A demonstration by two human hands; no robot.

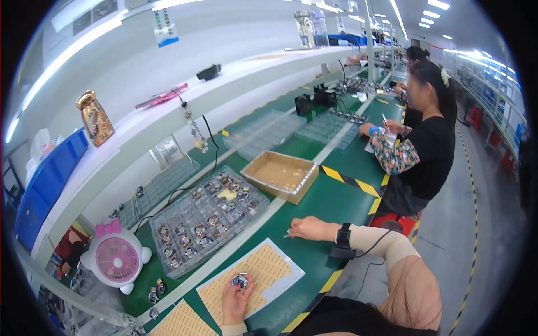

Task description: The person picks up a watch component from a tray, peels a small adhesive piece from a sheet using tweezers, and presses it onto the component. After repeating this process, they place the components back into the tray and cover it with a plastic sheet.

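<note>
My left hand (234, 301) is closed round a small round metal part (240, 280) with a dark centre, holding it above a sheet of tan adhesive pieces (227, 290) on white backing. My right hand (311, 228) is farther off to the right, over the green bench, its fingers pinched on a short thin tool (288, 235) whose kind I cannot make out. A wrist strap (343, 238) with a cord circles my right wrist. Beyond the sheet lies a clear compartment tray (193, 255) with several similar round metal parts.
A cardboard box (269, 186) sits beyond my right hand. A pink-and-white fan (117, 259) and loose round parts (154, 297) stand at left. A second tan sheet (182, 322) lies near me. A shelf (168, 101) spans the back. A co-worker (428, 140) sits at right.
</note>
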